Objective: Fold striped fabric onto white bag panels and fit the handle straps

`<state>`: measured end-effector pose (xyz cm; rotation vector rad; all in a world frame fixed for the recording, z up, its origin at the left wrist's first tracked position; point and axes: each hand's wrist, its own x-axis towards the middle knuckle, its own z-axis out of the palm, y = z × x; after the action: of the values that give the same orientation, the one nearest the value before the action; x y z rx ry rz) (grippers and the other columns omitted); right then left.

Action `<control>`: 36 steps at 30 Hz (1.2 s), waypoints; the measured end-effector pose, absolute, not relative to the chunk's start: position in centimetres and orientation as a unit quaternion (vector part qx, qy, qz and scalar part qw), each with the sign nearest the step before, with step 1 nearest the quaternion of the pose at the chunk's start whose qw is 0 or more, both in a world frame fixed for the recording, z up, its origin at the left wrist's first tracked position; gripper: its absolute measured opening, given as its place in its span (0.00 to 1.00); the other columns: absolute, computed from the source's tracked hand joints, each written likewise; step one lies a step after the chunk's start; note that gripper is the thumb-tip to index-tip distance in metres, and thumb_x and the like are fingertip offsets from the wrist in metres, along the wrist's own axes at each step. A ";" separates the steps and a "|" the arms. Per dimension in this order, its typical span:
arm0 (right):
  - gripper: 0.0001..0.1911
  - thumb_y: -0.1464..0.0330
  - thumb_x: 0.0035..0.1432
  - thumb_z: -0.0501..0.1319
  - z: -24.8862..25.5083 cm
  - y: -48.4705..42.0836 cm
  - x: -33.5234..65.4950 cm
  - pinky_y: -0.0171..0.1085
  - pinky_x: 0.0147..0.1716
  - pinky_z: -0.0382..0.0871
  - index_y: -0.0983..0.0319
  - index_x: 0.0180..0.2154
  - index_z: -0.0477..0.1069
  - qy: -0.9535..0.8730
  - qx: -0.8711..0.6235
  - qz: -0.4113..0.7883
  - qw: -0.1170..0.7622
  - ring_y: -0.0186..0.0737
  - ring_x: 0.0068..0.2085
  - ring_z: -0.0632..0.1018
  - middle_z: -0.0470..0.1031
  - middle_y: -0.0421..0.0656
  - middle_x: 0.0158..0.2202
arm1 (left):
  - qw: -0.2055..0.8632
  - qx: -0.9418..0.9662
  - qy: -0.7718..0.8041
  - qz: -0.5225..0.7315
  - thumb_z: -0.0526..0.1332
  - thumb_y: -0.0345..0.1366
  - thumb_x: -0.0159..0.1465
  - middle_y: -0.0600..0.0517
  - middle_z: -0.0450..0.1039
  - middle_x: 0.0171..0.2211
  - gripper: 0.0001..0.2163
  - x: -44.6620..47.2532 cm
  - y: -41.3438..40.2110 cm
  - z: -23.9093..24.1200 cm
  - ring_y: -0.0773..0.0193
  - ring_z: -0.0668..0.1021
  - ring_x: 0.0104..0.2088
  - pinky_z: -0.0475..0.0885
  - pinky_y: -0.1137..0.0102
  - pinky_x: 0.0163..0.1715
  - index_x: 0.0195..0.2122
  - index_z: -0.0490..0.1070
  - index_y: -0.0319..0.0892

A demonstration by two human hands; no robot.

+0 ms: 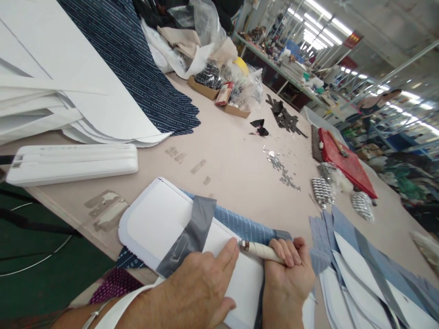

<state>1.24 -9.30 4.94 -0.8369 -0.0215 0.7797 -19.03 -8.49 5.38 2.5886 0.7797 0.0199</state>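
A white panel (163, 208) with rounded corners lies at the table's near edge. A grey strip (190, 237) crosses it, and blue patterned fabric (240, 223) shows along its far side. My left hand (202, 281) rests flat on the panel, index and middle fingers stretched out and thumb apart. In my right hand (288, 274) is a tool with a cream wrapped handle (264, 251), fingers closed around it. The tool's metal end points left, close to my left fingertips; its exact tip is hard to make out.
Stacked blue and white pieces (366, 274) lie at right. A white oblong device (73, 163) and layered white sheets (85, 87) are at left. Farther back are small metal bits (281, 169), dark scraps (284, 116), a red slab (346, 160) and plastic bags (240, 87). A person (373, 105) stands beyond.
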 end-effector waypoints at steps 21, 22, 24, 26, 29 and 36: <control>0.12 0.63 0.68 0.53 7.6 -8.7 -3.2 0.29 0.14 0.55 0.60 0.33 0.70 -0.225 -0.457 0.276 0.815 0.27 0.14 0.48 0.49 0.28 0.15 | 0.260 0.931 0.255 0.008 0.61 0.48 0.64 0.34 0.54 0.66 0.35 -18.9 -7.9 5.3 0.50 0.81 0.41 0.80 0.61 0.33 0.65 0.56 0.29; 0.11 0.64 0.67 0.54 7.7 -8.7 -3.4 0.29 0.15 0.56 0.60 0.33 0.70 -0.266 -0.458 0.275 0.803 0.27 0.14 0.50 0.50 0.28 0.15 | 0.263 0.929 0.259 0.007 0.61 0.47 0.64 0.34 0.54 0.66 0.34 -18.9 -8.0 5.4 0.50 0.81 0.42 0.80 0.60 0.34 0.65 0.56 0.29; 0.10 0.66 0.67 0.54 8.0 -8.6 -3.7 0.30 0.15 0.57 0.60 0.34 0.71 -0.320 -0.459 0.269 0.784 0.27 0.14 0.52 0.51 0.29 0.15 | 0.264 0.925 0.272 0.000 0.60 0.47 0.64 0.35 0.52 0.67 0.34 -18.9 -8.1 5.4 0.50 0.81 0.42 0.80 0.59 0.36 0.65 0.56 0.29; 0.11 0.67 0.67 0.53 8.3 -8.6 -3.5 0.29 0.15 0.55 0.60 0.34 0.71 -0.319 -0.463 0.266 0.783 0.27 0.14 0.52 0.50 0.29 0.15 | 0.261 0.924 0.280 -0.002 0.60 0.47 0.64 0.35 0.50 0.68 0.34 -18.9 -8.2 5.4 0.50 0.80 0.43 0.80 0.59 0.36 0.66 0.54 0.31; 0.12 0.65 0.67 0.53 8.3 -9.2 -3.0 0.30 0.15 0.54 0.59 0.34 0.71 -0.268 -0.467 0.273 0.797 0.28 0.14 0.50 0.48 0.29 0.15 | 0.255 0.926 0.280 0.014 0.59 0.47 0.65 0.36 0.50 0.68 0.35 -18.9 -8.5 5.2 0.49 0.80 0.44 0.80 0.59 0.36 0.66 0.53 0.31; 0.12 0.65 0.67 0.53 7.7 -10.0 -2.7 0.31 0.16 0.56 0.58 0.32 0.70 -0.251 -0.479 0.279 0.794 0.29 0.15 0.50 0.49 0.29 0.15 | 0.251 0.925 0.282 0.025 0.57 0.47 0.67 0.36 0.53 0.67 0.32 -19.0 -8.5 4.9 0.52 0.79 0.44 0.77 0.63 0.36 0.65 0.55 0.32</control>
<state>-2.71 -9.97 7.69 -1.0292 -0.5387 0.6002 -19.03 -8.53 4.91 2.5179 0.7680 0.0688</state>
